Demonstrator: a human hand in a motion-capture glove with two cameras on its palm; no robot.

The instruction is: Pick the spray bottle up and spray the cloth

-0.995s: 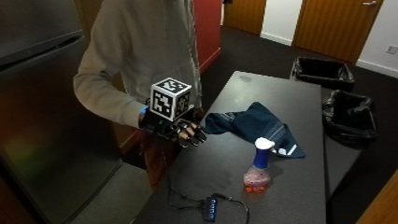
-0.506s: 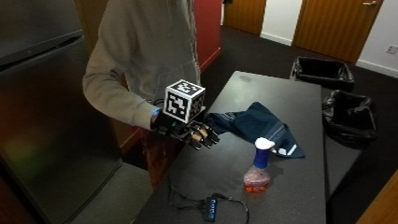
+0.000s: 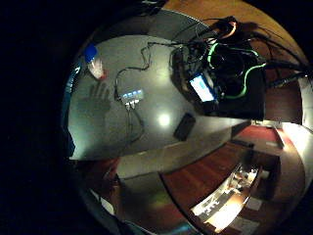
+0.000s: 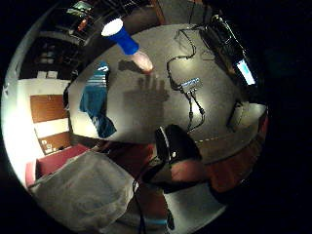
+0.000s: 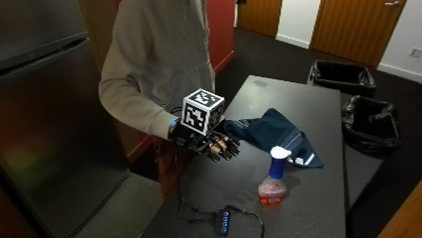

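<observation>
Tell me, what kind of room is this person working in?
Probably an office or lab workroom: a dark table carrying a spray bottle and cloth, wooden doors behind, and lined bins on a carpeted floor.

The bottle (image 5: 272, 176) is clear, pinkish-red at its base, with a blue neck and white cap. At its 12 o'clock, the cloth (image 5: 274, 134) is dark blue with white marks. The table (image 5: 310, 198) is dark grey. The glove (image 5: 208, 143) is black.
</observation>
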